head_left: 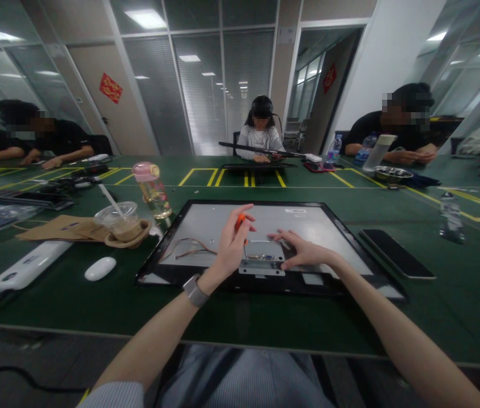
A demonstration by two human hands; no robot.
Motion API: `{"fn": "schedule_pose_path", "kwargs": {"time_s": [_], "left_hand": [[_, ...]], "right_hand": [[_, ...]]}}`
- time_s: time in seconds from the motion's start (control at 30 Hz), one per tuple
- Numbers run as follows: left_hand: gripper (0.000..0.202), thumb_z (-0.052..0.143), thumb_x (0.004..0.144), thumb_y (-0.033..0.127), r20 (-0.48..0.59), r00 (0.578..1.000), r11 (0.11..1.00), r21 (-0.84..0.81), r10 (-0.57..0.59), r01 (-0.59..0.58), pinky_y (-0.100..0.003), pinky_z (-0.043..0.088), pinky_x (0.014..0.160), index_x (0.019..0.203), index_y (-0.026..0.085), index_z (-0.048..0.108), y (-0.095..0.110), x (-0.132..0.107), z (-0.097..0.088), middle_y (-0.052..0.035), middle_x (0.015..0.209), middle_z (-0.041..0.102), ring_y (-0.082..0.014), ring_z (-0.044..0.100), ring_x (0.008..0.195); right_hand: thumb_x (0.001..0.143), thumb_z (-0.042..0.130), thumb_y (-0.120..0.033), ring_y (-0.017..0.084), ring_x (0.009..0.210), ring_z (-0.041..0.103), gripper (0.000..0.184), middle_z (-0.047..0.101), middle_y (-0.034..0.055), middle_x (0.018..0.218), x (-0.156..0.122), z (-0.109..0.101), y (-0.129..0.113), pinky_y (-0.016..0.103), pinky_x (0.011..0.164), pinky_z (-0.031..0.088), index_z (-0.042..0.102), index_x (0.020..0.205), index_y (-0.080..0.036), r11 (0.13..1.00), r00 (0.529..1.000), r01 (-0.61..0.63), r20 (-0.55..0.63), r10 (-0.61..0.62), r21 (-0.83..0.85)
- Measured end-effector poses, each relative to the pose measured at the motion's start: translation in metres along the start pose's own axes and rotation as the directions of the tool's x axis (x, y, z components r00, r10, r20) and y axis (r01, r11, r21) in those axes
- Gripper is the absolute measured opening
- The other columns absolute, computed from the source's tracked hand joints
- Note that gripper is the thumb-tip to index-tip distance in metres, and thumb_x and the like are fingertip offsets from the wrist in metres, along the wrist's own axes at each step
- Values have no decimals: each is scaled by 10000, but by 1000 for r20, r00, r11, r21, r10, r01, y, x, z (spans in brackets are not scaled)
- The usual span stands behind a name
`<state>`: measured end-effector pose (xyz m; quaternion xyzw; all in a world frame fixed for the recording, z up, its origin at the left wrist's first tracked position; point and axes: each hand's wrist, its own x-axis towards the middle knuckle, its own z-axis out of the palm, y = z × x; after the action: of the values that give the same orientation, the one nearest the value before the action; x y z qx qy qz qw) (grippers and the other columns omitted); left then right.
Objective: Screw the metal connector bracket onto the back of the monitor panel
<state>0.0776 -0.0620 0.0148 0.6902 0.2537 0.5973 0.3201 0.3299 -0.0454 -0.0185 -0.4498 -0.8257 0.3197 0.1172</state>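
In front of me a flat display panel (205, 224) lies face down in its black frame, its grey metal back uppermost. My left hand (232, 241) is closed around a screwdriver with an orange handle (240, 221). The shaft points down, its tip near the left end of a metal bracket (260, 271) that has video connectors (268, 258) behind it. My right hand (303, 251) is open, fingers spread over the panel's back, with the thumb at the bracket's right end. Loose thin wires (191, 242) lie on the panel left of my left hand.
Left of the panel are a drink cup (117, 218), a pink-lidded bottle (152, 190), a paper bag (63, 228), a white earbud case (100, 268) and a white power bank (27, 266). A phone (396, 253) lies to the right. Several people sit around the green table (447, 300).
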Motion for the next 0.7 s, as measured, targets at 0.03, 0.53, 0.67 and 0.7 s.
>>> {"fn": "schedule_pose_path", "kwargs": {"time_s": [0.03, 0.53, 0.67, 0.7], "left_hand": [[351, 368, 1010, 234, 20, 1000, 1000, -16, 2, -2, -241, 488, 637, 1309, 234, 552, -1, 0, -1, -44, 1007, 618, -117, 602, 745], [238, 437, 1004, 264, 188, 920, 806, 443, 345, -393, -316, 518, 803, 1172, 176, 581, -1, 4, -14, -80, 1020, 645, -174, 620, 908], [271, 415, 1014, 227, 138, 963, 916, 303, 231, -263, -265, 522, 730, 1242, 192, 558, 3, 5, -11, -55, 996, 648, -134, 629, 818], [251, 472, 997, 236, 127, 961, 909, 316, 245, -273, -260, 517, 719, 1222, 194, 576, 3, 6, -11, -40, 947, 634, -130, 613, 786]], "right_hand": [[695, 733, -697, 313, 1545, 63, 804, 388, 61, 1601, 0, 0, 0, 532, 1251, -38, 507, 1346, -282, 1000, 1000, -6, 1, 6, -2], [678, 741, -715, 316, 1544, 72, 814, 409, 67, 1590, 0, 1, 3, 523, 1250, -52, 521, 1325, -274, 1000, 1000, 11, -16, -11, 8], [682, 746, -699, 309, 1543, 84, 807, 414, 73, 1586, 1, 1, 4, 525, 1249, -47, 516, 1329, -274, 1000, 1000, 7, -12, -7, 8], [683, 746, -699, 309, 1543, 81, 807, 415, 73, 1585, 1, 1, 4, 523, 1248, -46, 515, 1330, -275, 1000, 1000, 5, -12, -5, 6]]}}
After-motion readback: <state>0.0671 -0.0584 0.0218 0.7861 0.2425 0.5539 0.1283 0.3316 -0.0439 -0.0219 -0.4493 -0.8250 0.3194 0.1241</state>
